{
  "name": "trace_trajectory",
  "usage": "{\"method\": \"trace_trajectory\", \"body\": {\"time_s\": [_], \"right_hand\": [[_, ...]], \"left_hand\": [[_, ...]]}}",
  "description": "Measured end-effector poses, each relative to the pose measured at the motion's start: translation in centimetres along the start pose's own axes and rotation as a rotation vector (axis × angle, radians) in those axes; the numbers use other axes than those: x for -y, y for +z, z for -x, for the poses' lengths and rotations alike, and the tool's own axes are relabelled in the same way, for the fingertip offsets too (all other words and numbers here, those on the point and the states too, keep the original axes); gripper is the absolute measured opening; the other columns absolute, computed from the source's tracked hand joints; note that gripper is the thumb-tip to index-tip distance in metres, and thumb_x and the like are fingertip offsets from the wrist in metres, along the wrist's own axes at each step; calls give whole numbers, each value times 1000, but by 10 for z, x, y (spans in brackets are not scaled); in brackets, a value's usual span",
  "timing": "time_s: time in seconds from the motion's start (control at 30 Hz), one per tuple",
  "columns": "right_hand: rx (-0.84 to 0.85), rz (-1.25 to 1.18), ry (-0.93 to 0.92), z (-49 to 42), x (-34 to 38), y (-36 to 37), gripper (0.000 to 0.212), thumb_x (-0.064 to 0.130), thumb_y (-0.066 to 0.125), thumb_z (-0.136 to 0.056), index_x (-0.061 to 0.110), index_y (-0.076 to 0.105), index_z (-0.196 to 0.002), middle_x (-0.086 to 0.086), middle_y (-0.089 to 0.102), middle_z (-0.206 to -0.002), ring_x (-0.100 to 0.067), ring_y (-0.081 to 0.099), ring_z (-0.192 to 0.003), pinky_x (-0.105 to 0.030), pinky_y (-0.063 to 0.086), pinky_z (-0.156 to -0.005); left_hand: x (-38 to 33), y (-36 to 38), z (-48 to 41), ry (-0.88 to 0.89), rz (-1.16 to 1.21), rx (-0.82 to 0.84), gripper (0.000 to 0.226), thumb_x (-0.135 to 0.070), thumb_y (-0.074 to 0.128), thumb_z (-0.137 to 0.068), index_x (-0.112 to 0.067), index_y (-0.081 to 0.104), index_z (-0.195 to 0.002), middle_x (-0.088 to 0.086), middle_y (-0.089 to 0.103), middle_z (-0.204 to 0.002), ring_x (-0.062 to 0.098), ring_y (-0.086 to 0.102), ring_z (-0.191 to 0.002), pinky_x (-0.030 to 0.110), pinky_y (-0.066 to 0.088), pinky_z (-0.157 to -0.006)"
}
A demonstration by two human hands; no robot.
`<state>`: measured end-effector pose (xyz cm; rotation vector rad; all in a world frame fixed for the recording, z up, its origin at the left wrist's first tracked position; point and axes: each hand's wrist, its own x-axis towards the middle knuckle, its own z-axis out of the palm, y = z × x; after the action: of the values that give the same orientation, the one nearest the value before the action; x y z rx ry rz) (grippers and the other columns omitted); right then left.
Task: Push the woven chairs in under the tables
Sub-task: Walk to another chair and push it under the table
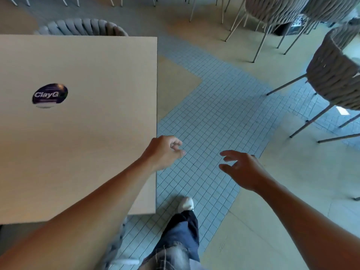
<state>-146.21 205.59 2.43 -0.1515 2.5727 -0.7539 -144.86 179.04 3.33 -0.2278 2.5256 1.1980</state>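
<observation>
Left hand loose, empty, at desk edge
Right hand released, fingers spread; woven chair well beyond it.

Dark round sticker, blue-tiled floor

A lane of blue tiled floor lies open between the right edge of the tabletop and the near woven chair on the right. The left hand and right hand hang over it with nothing in them. To the left the tabletop bars the way as a broad slab, a tucked woven chair close at its far edge; to the right that near chair's splayed metal legs jut onto the tiles, and more woven chairs crowd the far right corner.
</observation>
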Motion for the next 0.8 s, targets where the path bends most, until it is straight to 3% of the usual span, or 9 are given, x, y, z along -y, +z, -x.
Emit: {"method": "trace_trajectory", "body": {"time_s": [0.23,0.37,0.47,0.57,0.63,0.8], "right_hand": [[42,53,-13,-118,9,-71,43,47,67,-88,42,57,-129,15,64,-121,-6,64,-95,-37,47,-98],[79,96,-66,-190,17,-110,45,44,68,-89,39,56,-131,11,64,-123,-8,64,-95,-37,46,-99],[98,125,-109,-247,18,-132,45,44,68,-88,38,56,-131,9,65,-125,-10,67,-93,-38,47,-99],[143,163,-152,-317,18,-161,45,44,66,-89,38,55,-132,12,62,-126,-11,68,-91,-33,48,-90],[164,174,-185,-361,19,-179,46,45,65,-90,39,53,-134,11,62,-128,-11,65,-98,-35,47,-93],[241,185,-240,-475,29,-227,48,46,64,-90,41,50,-136,11,59,-130,-9,61,-103,-36,45,-95]], "left_hand": [[-35,-23,-110,-77,38,2,37,-36,70,-86,-17,63,-118,0,66,-120,8,61,-97,13,43,-67],[-50,-32,-169,-106,88,6,41,-32,70,-87,-14,62,-123,5,62,-131,9,61,-109,4,40,-62],[-60,-38,-213,-137,106,-11,43,-33,71,-87,-16,61,-126,8,60,-133,14,59,-118,9,41,-74],[-73,-47,-268,-177,120,-60,40,-35,70,-87,-18,63,-122,7,63,-129,14,62,-112,18,43,-81],[-83,-53,-304,-207,137,-85,39,-36,70,-87,-20,63,-122,5,64,-128,12,62,-110,19,43,-83],[-119,-75,-392,-282,198,-159,40,-36,69,-87,-21,63,-123,3,64,-129,9,61,-110,7,38,-70]]}}
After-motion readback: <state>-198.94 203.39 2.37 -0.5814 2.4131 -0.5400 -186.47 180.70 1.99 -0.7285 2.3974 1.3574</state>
